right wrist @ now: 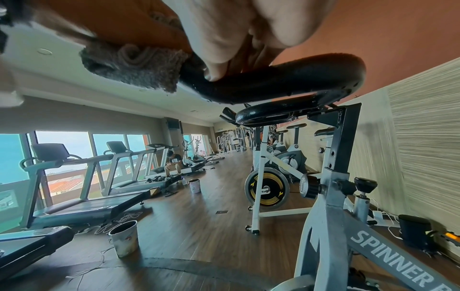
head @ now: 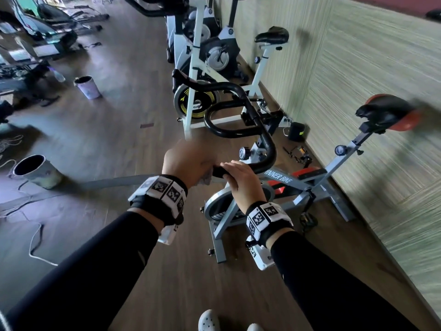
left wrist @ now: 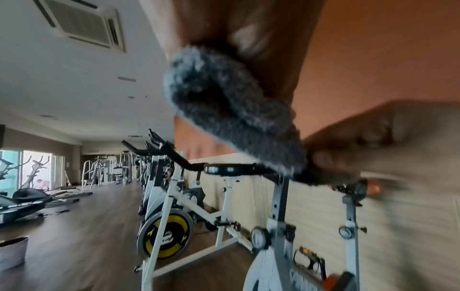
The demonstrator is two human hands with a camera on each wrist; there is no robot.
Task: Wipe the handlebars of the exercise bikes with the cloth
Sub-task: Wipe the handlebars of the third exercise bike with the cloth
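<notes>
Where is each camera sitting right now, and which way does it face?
Head: looks forward and down at the handlebar of the grey bike; both forearms, the left hand, the right hand and shoe tips show.
Left wrist: sits under the left hand, facing along the row of bikes; the cloth and blurred fingers show.
Right wrist: sits under the right hand, looking up at the handlebar, then across the gym; fingers show.
Shared: both wrist views show the cloth and the yellow-wheeled bike.
</notes>
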